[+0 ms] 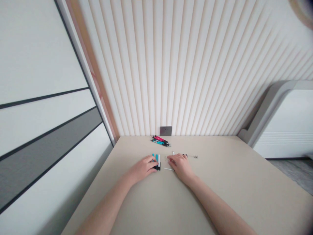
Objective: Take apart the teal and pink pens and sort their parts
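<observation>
Curled around the left side of a small row of pen barrels, my left hand touches the blue and black ones. The barrels lie side by side, their lower left part covered by my fingers. My right hand rests palm down on the table, fingers bent over small clear or white pieces; what lies under the fingers is hidden. A thin white refill-like stick lies just left of the right thumb. Beyond my right fingers are a small white piece and a black piece.
Several assembled pens, red, blue and black, lie in a pile near the table's back edge. Small metallic parts lie right of my right hand. Behind the beige table are a ribbed wall and a dark socket.
</observation>
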`<state>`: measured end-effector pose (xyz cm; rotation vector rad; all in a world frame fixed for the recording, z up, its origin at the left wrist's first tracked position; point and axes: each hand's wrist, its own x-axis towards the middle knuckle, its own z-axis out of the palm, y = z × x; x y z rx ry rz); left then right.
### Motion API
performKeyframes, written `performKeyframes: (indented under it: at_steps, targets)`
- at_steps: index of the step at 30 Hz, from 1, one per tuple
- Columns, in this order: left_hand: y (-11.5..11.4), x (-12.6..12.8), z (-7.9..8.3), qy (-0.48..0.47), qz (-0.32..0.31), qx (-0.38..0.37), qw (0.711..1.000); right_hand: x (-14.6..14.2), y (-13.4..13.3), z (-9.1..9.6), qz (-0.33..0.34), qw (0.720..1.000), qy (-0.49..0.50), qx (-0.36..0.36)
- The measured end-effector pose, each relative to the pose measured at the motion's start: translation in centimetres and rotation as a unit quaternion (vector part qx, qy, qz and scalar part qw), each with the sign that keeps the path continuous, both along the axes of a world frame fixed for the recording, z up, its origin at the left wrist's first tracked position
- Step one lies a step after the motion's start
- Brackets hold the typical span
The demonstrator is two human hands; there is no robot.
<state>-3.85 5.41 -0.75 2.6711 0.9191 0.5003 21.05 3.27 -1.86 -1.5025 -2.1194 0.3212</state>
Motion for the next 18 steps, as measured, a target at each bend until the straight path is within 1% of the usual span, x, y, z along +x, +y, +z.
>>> performKeyframes:
  at_steps: [8, 13, 16, 18]
  targets:
    - [0.0, -0.1, 0.2, 0.003, -0.003, -0.011, 1.0, 0.0, -0.2, 0.5, 0.006, 1.0, 0.001, -0.011]
    - [0.0, -0.2, 0.5, 0.008, -0.011, -0.008, 1.0, 0.7, -0.4, 0.6, -0.004, 1.0, -0.011, 0.014]
    - [0.0, -0.2, 0.5, 0.003, -0.013, -0.003, 1.0, 1.2, 0.2, 0.6, -0.021, 0.999, -0.013, 0.023]
    - [0.0, -0.3, 0.4, -0.005, -0.011, 0.003, 1.0, 1.5, 1.1, 0.9, -0.015, 0.999, -0.038, 0.017]
